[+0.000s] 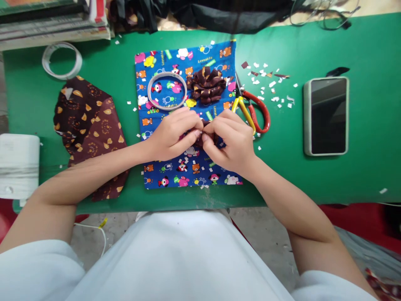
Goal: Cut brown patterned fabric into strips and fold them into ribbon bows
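Left hand (pixel 172 134) and right hand (pixel 230 140) both pinch a small brown fabric piece (pixel 205 133) tight between fingertips, over the blue cartoon cloth (pixel 166 167), scissors (pixel 253 110) just right

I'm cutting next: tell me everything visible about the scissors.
The scissors lie flat on the green table at the right edge of the blue printed cloth. One handle is red, the other yellow, plastic by the look; the dark blades are shut, pointing away from the person. The right hand sits close beside the yellow handle.
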A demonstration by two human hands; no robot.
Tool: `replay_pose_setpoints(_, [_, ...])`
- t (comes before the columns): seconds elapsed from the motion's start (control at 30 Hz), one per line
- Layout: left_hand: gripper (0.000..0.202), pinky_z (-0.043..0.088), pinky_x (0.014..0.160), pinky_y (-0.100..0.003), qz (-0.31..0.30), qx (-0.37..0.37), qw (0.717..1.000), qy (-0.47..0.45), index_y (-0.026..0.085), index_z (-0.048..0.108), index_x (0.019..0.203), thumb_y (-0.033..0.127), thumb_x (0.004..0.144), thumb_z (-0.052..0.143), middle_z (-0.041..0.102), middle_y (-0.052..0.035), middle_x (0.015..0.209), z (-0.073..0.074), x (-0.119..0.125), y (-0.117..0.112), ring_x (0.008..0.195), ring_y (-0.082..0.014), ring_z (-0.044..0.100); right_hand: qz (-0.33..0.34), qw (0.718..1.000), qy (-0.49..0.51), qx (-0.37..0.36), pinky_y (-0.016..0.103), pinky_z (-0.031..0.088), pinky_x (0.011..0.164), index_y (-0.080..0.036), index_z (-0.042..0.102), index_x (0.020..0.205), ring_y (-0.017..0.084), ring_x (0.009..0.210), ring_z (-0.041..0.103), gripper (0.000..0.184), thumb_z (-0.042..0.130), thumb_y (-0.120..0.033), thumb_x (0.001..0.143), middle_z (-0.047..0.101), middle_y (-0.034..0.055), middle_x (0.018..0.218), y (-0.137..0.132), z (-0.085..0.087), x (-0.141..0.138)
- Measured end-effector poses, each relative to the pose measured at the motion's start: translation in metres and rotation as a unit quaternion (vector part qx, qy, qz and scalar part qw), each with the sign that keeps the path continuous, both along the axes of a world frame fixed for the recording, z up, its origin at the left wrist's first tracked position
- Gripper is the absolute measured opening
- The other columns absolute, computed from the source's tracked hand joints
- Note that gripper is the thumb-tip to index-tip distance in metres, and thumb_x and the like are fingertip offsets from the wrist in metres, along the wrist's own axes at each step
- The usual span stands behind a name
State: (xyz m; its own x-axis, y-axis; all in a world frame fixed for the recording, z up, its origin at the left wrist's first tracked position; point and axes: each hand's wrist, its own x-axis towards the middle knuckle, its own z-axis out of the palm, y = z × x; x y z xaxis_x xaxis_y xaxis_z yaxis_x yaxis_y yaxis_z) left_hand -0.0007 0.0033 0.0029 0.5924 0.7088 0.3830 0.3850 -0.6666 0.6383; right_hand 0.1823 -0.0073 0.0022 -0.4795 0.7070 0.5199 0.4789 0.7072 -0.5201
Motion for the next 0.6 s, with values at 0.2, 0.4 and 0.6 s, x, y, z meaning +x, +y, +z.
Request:
replay_pose_setpoints(0.2, [0.023,0.041,0.067,-0.033,0.001,0.01,1.0,-0.016,0.02,0.05,0.077,0.03,0.093,0.037,0.055,-0.0039,0.07,-0.0001,0.0008,-0.0003,0.069,-0.0166,0.05,-0.001,1.0,-0.002,-0.004,0.031,0.042,0.061,-0.021,0.052,0.071,0.015,0.063,0.046,0.011,0.049,-0.018,0.082,0.051,0.0001,0.062,0.0003,-0.0004,0.0004])
replay_pose_setpoints(0.4, [0.024,0.042,0.068,-0.033,0.005,0.0,1.0,-0.004,0.02,0.051,0.077,0.032,0.093,0.037,0.055,-0.004,0.07,0.0002,0.0009,-0.0007,0.069,-0.0167,0.05,0.001,1.0,-0.005,0.003,0.032,0.043,0.063,-0.021,0.052,0.072,0.016,0.064,0.047,0.01,0.05,-0.017,0.082,0.052,0.0005,0.063,0.0007,-0.0005,0.0011])
replay_pose_setpoints(0.6, [0.025,0.042,0.068,-0.033,0.004,-0.003,1.0,-0.001,0.02,0.051,0.077,0.033,0.093,0.037,0.056,-0.004,0.071,0.0004,0.0007,-0.0005,0.069,-0.0166,0.05,0.005,1.0,-0.009,-0.006,0.035,0.043,0.067,-0.021,0.054,0.075,0.017,0.067,0.049,0.009,0.049,-0.019,0.083,0.054,0.0007,0.065,0.0004,-0.0015,0.0023])
